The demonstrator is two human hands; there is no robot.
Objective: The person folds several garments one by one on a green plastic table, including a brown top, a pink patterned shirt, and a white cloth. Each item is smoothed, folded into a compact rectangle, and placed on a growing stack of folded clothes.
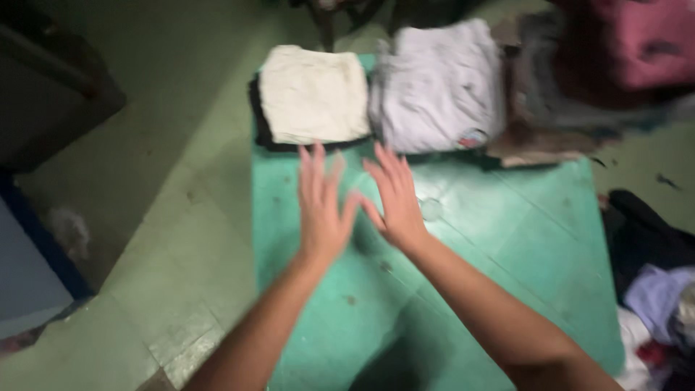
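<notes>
My left hand (322,206) and my right hand (393,197) hover flat and empty over a green table (507,239), fingers spread, side by side and almost touching. Just beyond the fingertips lies a folded cream cloth (313,94) on top of a dark folded garment (259,123). To its right sits a stack of folded pale grey cloth (438,83). The picture is blurred by motion.
More folded dark and brown clothes (550,108) and a pink garment (644,43) crowd the table's far right. A heap of loose clothing (655,289) lies on the floor at the right. Pale tiled floor (166,217) and dark furniture (51,94) are at the left.
</notes>
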